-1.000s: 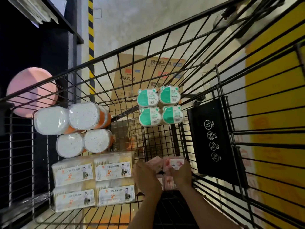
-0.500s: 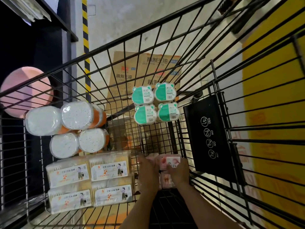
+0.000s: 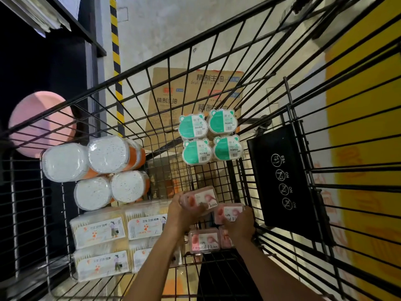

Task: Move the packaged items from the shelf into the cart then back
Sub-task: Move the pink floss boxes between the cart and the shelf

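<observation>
Floss boxes (image 3: 204,241) – 4 | bear tubs (image 3: 210,136) – 4 | pad tubs (image 3: 95,170) – 4

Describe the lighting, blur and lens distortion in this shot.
Head view: dim, warm light; the shelf side at left is nearly black. Wide-angle lens bows the cart wires. The left hand and its pink floss box are motion-blurred; the green bear-shaped packs stay sharp.

Only one cam, on my head, wide-angle. It looks fwd & steeply down into the wire cart (image 3: 152,88), close over it. My forearms come in from the bottom edge. Floor shows thru the bars; shelf (image 3: 71,25) at top left. No 2nd view to overlap.
</observation>
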